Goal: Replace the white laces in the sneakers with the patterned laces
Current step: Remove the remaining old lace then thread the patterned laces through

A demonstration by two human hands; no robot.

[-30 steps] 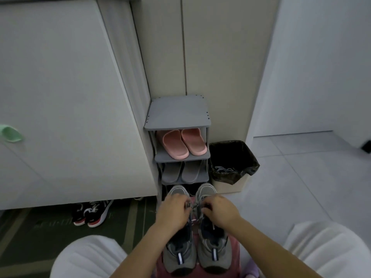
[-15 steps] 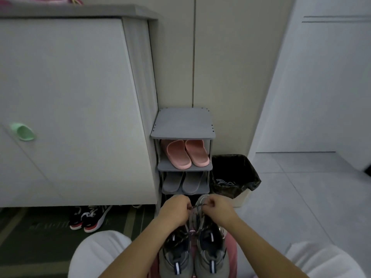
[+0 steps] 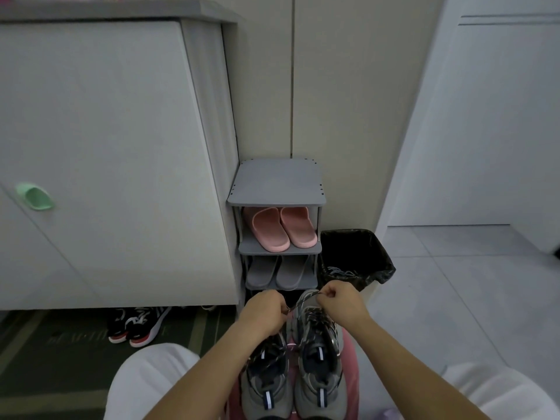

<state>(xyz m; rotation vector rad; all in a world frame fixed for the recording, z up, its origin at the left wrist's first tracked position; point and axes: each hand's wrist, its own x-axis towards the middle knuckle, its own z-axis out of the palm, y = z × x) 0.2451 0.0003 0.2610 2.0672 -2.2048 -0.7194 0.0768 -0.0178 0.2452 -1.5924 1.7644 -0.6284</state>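
Green handle point(image 3: 35, 197): on the white cabinet door, at 9 o'clock in the view.
Black-and-red sneakers point(image 3: 138, 324): on the floor under the cabinet, at 7 o'clock.
Left hand point(image 3: 265, 312): curled, pinching one end of the patterned lace point(image 3: 304, 297).
Left grey sneaker point(image 3: 266, 386): at 6 o'clock, toe partly hidden under the left hand.
Shoe rack point(image 3: 275, 184): at 12 o'clock of the sneakers, pink slippers point(image 3: 281, 227) above grey slippers point(image 3: 277, 272).
Right grey sneaker point(image 3: 318, 359): just beside the left one, both on a pink support point(image 3: 350, 359).
Patterned lace: stretched between both hands above the right sneaker's toe.
Right hand point(image 3: 342, 303): curled, pinching the lace's other end.
Bin point(image 3: 385, 268): black-lined, at 3 o'clock of the rack, pale laces point(image 3: 341, 272) inside.
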